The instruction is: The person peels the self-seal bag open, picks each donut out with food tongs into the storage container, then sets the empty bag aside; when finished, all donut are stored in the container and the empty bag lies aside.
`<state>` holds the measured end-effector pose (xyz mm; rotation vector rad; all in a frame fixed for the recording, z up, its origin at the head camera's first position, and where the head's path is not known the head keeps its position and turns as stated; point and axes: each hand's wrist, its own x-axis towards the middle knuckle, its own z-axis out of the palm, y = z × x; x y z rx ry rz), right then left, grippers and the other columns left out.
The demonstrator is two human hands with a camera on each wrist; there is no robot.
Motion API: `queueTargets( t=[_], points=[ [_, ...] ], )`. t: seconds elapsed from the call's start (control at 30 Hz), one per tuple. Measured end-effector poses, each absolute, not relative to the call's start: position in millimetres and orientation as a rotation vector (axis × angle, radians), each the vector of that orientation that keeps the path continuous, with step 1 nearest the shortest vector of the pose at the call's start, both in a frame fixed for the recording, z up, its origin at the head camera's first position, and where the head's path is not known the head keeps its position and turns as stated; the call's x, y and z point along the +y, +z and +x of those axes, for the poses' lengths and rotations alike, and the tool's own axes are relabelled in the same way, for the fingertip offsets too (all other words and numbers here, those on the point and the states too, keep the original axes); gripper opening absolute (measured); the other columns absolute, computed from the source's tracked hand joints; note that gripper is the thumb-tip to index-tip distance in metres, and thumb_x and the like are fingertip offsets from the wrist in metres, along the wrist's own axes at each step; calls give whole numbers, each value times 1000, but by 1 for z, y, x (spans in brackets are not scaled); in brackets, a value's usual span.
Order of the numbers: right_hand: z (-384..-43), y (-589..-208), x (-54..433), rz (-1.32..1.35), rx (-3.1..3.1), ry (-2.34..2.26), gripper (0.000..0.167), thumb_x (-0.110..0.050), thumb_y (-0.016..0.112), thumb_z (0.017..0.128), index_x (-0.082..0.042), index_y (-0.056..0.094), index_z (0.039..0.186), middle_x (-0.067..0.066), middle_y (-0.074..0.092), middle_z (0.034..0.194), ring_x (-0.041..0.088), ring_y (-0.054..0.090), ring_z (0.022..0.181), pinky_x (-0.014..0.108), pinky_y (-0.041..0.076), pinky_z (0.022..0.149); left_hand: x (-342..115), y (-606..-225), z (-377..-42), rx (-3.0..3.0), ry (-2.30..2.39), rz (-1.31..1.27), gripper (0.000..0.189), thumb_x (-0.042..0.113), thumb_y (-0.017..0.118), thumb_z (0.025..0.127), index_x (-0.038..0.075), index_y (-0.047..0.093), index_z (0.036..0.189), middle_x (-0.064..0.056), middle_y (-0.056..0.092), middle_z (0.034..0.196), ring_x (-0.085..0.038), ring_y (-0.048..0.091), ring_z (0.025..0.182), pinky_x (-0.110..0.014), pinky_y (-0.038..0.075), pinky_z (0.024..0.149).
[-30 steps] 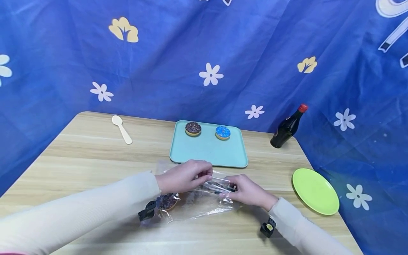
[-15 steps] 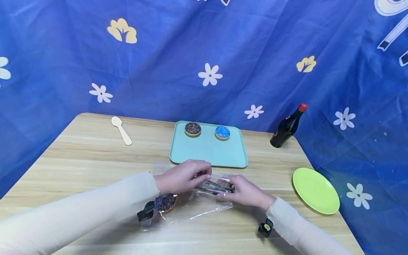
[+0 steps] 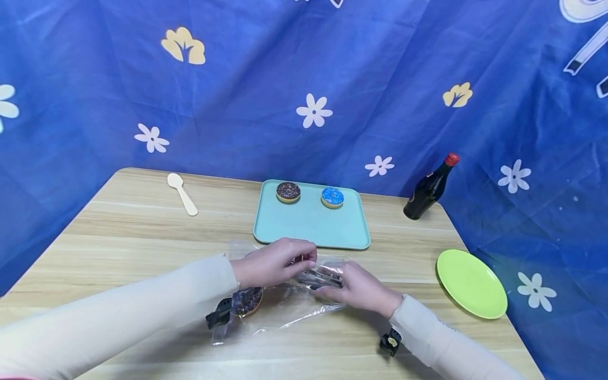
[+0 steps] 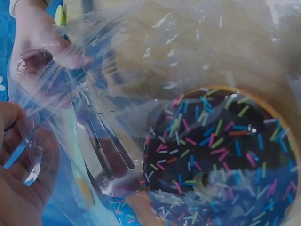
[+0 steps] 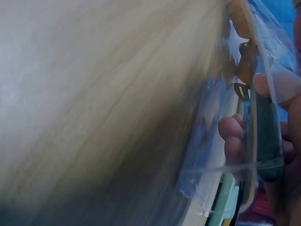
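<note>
My left hand (image 3: 275, 263) pinches the edge of a clear plastic bag (image 3: 290, 314) above the table. Inside the bag at its left lies a chocolate donut (image 3: 248, 302) with colored sprinkles, large in the left wrist view. My right hand (image 3: 363, 287) reaches in at the bag's right side and grips metal tongs (image 3: 324, 277) by their dark handle (image 5: 268, 141). Their slotted head (image 4: 110, 150) sits right at the donut's edge in the left wrist view. Below that head, part of a blue-topped donut (image 4: 123, 214) with sprinkles shows through the plastic.
Behind the hands, a turquoise tray (image 3: 311, 227) bears a chocolate donut (image 3: 287, 192) and a blue donut (image 3: 332, 197). A pale spoon (image 3: 182, 194) lies back left. A dark bottle (image 3: 429, 189) with a red cap and a green plate (image 3: 472, 284) are at right.
My right hand has shifted a little left, further into the bag with the tongs. The left hand keeps its hold on the bag almost unmoved.
</note>
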<state>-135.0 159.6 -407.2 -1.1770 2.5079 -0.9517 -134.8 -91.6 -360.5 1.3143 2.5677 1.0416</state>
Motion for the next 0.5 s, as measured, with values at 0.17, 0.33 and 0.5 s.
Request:
queueTargets(
  t=[0.17, 0.33, 0.5],
  points=[
    [-135, -408, 159, -1225, 2565, -919, 30, -24, 78, 95, -12, 72, 122, -2, 79, 105, 0, 69, 87, 21, 58, 80, -91, -361, -134, 2550, 1041, 1313, 10, 16, 60, 107, 11, 66, 101, -3, 69, 90, -3, 54, 80, -24, 52, 77],
    [-135, -408, 157, -1198, 2575, -920, 24, -23, 78, 95, -13, 73, 115, -4, 78, 100, 0, 67, 84, 22, 57, 78, -92, -361, -134, 2553, 1035, 1301, 9, 16, 61, 106, 12, 66, 101, -3, 71, 92, -3, 55, 81, -24, 53, 79],
    [-135, -407, 158, -1214, 2608, -888, 14, -24, 77, 96, -16, 71, 105, -10, 70, 87, -2, 60, 74, 20, 53, 71, -94, -363, -134, 2569, 1017, 1304, 9, 17, 60, 106, 12, 66, 101, -3, 70, 92, -3, 56, 81, -24, 53, 79]
  ],
)
